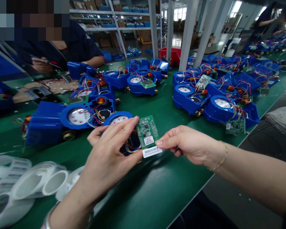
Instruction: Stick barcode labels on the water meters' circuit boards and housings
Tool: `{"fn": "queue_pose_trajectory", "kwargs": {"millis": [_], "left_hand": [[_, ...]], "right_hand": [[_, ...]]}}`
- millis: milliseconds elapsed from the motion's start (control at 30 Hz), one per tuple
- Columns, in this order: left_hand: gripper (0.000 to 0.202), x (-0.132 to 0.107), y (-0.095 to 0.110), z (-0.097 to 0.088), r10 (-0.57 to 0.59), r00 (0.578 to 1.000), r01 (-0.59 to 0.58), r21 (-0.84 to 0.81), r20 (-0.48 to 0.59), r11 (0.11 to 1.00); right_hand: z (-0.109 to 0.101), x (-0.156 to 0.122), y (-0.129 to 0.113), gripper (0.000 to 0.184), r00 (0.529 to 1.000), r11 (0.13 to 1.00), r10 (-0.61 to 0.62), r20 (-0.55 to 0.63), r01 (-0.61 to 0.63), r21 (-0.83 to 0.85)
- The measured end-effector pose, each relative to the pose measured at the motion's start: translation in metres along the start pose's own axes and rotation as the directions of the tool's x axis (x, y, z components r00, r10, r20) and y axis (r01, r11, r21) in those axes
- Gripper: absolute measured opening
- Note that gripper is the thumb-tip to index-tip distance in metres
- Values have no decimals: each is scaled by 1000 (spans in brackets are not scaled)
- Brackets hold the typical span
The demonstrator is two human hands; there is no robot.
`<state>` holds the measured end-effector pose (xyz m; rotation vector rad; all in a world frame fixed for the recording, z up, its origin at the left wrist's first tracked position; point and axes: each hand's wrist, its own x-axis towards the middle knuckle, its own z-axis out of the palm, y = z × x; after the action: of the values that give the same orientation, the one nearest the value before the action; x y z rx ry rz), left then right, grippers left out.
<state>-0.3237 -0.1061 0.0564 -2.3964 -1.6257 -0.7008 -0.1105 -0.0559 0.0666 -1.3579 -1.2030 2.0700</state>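
My left hand (112, 152) grips a green circuit board (146, 127) by its left side, thumb below and fingers above. A small white sticker with print sits on the board's lower part. Between thumb and forefinger, my right hand (178, 141) pinches the right end of a white barcode label (152, 151), which lies along the board's lower edge; whether it touches the board I cannot tell. Behind my left hand is a blue water meter (118, 117) with coloured wires, partly hidden by the fingers. Another blue meter (78, 116) lies to its left with its housing open.
Rolls of labels (35, 179) lie at the lower left. Wired blue meters (222, 103) crowd the green table (138, 190) at the right and back. Across the table a person (85, 47) holds a thin tool. Grey posts (189, 35) and a red bin (173, 56) stand behind.
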Motion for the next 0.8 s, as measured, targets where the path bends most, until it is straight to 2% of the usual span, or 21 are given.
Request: {"fn": "queue_pose_trajectory", "kwargs": {"millis": [200, 567, 633, 700, 800], "left_hand": [[58, 1, -1, 0, -11, 1000, 11, 12, 20, 1000], [58, -1, -1, -4, -20, 1000, 20, 5, 17, 1000], [62, 0, -5, -6, -33, 998, 34, -12, 49, 999], [70, 2, -9, -9, -57, 995, 61, -46, 82, 997], [91, 5, -12, -9, -114, 988, 128, -137, 104, 982]], "right_hand": [[1, 0, -2, 13, 1000, 1000, -8, -5, 8, -11], [-1, -2, 0, 25, 1000, 1000, -5, 22, 4, 7], [-2, -6, 4, 28, 997, 997, -56, 58, 53, 52], [-3, -10, 13, 30, 983, 978, -171, 70, 161, 133], [-4, -14, 35, 25, 919, 894, -388, -74, 395, 210]]}}
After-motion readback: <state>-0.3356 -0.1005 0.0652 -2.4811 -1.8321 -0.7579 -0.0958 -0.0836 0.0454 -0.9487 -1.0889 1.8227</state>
